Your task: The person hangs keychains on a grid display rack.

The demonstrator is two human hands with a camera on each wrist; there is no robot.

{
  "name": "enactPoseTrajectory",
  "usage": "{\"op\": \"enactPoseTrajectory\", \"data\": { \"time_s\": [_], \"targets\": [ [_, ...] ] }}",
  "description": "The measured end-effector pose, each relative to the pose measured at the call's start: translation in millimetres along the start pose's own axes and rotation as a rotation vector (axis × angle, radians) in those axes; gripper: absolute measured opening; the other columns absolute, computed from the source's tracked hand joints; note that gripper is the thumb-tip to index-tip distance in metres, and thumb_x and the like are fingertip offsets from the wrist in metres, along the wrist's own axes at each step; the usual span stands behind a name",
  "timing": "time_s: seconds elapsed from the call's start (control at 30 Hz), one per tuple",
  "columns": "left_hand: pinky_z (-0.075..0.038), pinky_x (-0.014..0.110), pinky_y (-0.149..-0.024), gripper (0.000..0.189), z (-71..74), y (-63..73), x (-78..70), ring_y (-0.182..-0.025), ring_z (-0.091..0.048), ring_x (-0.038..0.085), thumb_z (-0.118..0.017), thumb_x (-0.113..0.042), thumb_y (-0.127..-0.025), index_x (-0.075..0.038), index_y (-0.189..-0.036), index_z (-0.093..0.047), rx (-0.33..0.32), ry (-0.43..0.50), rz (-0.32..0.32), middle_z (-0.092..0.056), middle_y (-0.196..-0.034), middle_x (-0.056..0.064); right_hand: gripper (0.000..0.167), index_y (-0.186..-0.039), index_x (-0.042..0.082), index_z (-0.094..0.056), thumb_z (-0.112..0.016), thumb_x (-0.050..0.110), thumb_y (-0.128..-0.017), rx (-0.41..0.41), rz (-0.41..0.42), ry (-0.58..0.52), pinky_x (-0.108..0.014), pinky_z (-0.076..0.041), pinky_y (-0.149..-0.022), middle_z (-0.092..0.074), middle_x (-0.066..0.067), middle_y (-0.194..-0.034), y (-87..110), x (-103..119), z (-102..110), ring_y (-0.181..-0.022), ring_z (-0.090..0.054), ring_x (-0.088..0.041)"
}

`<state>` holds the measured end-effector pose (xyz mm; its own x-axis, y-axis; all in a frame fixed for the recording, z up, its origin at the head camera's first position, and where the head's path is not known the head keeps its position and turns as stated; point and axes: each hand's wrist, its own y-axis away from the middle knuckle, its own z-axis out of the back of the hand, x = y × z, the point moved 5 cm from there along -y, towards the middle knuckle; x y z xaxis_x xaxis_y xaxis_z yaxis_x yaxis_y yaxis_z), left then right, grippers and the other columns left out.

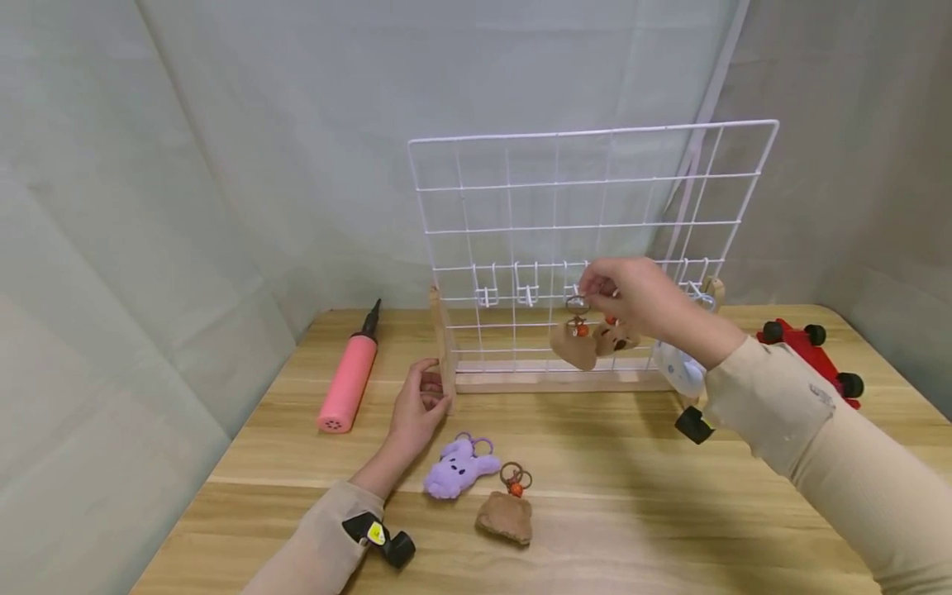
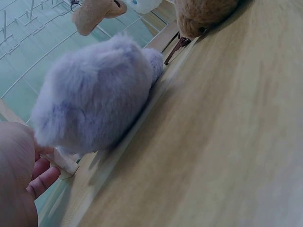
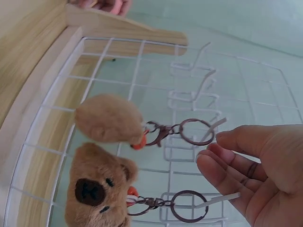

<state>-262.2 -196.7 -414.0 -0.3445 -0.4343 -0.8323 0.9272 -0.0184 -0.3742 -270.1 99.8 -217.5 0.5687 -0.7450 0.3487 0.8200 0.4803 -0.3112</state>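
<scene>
My left hand (image 1: pixel 418 406) holds the left wooden foot (image 1: pixel 444 339) of a white wire grid rack (image 1: pixel 554 227). My right hand (image 1: pixel 640 302) is at a grid hook, its fingertips right beside the ring of a brown plush keychain (image 3: pixel 108 117). That ring (image 3: pixel 196 131) encircles the hook, and the plush hangs below it. On the neighbouring hook hangs a brown bear keychain (image 3: pixel 94 187), its face showing. A purple bunny keychain (image 1: pixel 455 469) and another brown plush keychain (image 1: pixel 506 516) lie on the table near my left wrist.
A pink hand pump (image 1: pixel 349 382) lies left of the rack. A pale blue-white plush (image 1: pixel 678 368) hangs at the right end, partly behind my right arm. Farther right lies a red toy car (image 1: pixel 811 359). Bare hooks (image 1: pixel 528 293) line the grid's left part.
</scene>
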Motion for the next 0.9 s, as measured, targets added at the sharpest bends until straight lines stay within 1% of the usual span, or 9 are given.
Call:
{"op": "enactPoseTrajectory", "data": {
  "time_s": [0.13, 0.23, 0.37, 0.47, 0.53, 0.63, 0.73, 0.8, 0.9],
  "targets": [
    [-0.053, 0.019, -0.072, 0.059, -0.7, 1.6, -2.2, -0.096, -0.061, 0.033, -0.065, 0.014, -0.080, 0.000, -0.132, -0.041, -0.002, -0.006, 0.025, -0.059, -0.109, 0.025, 0.010, -0.099, 0.003, -0.066, -0.062, 0.004, -0.090, -0.045, 0.003, -0.007, -0.038, -0.057, -0.077, -0.071, -0.011, -0.092, 3.1, 0, 3, -0.086, -0.066, -0.023],
    [-0.053, 0.021, -0.072, 0.057, 1.2, 4.4, -16.0, -0.095, -0.060, 0.036, -0.063, 0.016, -0.080, 0.005, -0.130, -0.041, 0.003, -0.014, 0.025, -0.059, -0.107, 0.028, 0.010, -0.099, 0.003, -0.066, -0.061, 0.003, -0.090, -0.086, 0.006, -0.011, -0.039, -0.057, -0.077, -0.071, -0.012, -0.093, 6.6, 1, 7, -0.087, -0.067, -0.024],
    [-0.056, 0.028, -0.074, 0.053, 5.4, 8.2, -37.9, -0.094, -0.060, 0.039, -0.062, 0.017, -0.080, 0.008, -0.128, -0.042, 0.012, -0.028, 0.008, -0.058, -0.106, 0.030, 0.011, -0.100, 0.003, -0.066, -0.061, 0.004, -0.090, -0.132, 0.020, -0.001, -0.040, -0.058, -0.076, -0.071, -0.012, -0.094, 10.5, 4, 11, -0.087, -0.067, -0.024],
    [-0.056, 0.032, -0.075, 0.054, 6.5, 8.8, -42.7, -0.094, -0.060, 0.040, -0.062, 0.016, -0.080, 0.009, -0.129, -0.041, 0.016, -0.034, 0.002, -0.058, -0.107, 0.030, 0.011, -0.100, 0.002, -0.066, -0.062, 0.004, -0.090, -0.162, 0.035, 0.003, -0.040, -0.058, -0.075, -0.071, -0.012, -0.094, 13.9, 7, 13, -0.087, -0.067, -0.024],
    [-0.056, 0.032, -0.075, 0.055, 5.5, 7.4, -38.1, -0.094, -0.060, 0.039, -0.063, 0.016, -0.080, 0.009, -0.129, -0.041, 0.015, -0.033, 0.001, -0.059, -0.107, 0.030, 0.011, -0.100, 0.003, -0.066, -0.063, 0.003, -0.089, -0.183, 0.050, -0.003, -0.040, -0.058, -0.074, -0.070, -0.011, -0.095, 17.3, 10, 15, -0.087, -0.067, -0.023],
    [-0.056, 0.030, -0.074, 0.058, 1.6, 2.9, -19.7, -0.095, -0.060, 0.039, -0.064, 0.016, -0.079, 0.007, -0.131, -0.040, 0.010, -0.029, 0.007, -0.059, -0.109, 0.030, 0.011, -0.099, 0.004, -0.066, -0.063, 0.002, -0.089, -0.218, 0.077, -0.010, -0.039, -0.058, -0.072, -0.070, -0.010, -0.095, 24.3, 15, 16, -0.086, -0.066, -0.021],
    [-0.055, 0.024, -0.073, 0.060, -1.8, -1.0, -2.7, -0.095, -0.060, 0.036, -0.064, 0.015, -0.079, 0.003, -0.133, -0.040, 0.002, -0.010, 0.013, -0.059, -0.110, 0.028, 0.011, -0.099, 0.004, -0.066, -0.064, 0.001, -0.088, -0.250, 0.110, -0.011, -0.036, -0.058, -0.070, -0.069, -0.007, -0.095, 32.2, 22, 14, -0.084, -0.066, -0.018],
    [-0.054, 0.021, -0.073, 0.060, -2.1, -1.9, 1.6, -0.095, -0.061, 0.034, -0.065, 0.014, -0.080, 0.001, -0.133, -0.041, -0.003, 0.001, 0.008, -0.059, -0.110, 0.026, 0.012, -0.099, 0.005, -0.066, -0.065, 0.001, -0.087, -0.263, 0.139, -0.013, -0.034, -0.057, -0.068, -0.069, -0.006, -0.094, 37.8, 26, 12, -0.082, -0.065, -0.016],
    [-0.054, 0.019, -0.071, 0.058, -2.0, -1.4, 3.1, -0.094, -0.061, 0.032, -0.065, 0.014, -0.080, 0.000, -0.132, -0.042, -0.007, 0.003, -0.017, -0.060, -0.109, 0.025, 0.016, -0.099, 0.005, -0.066, -0.068, -0.001, -0.085, -0.287, 0.196, -0.017, -0.031, -0.057, -0.065, -0.069, -0.005, -0.092, 45.2, 33, 7, -0.079, -0.065, -0.014]
  ]
}}
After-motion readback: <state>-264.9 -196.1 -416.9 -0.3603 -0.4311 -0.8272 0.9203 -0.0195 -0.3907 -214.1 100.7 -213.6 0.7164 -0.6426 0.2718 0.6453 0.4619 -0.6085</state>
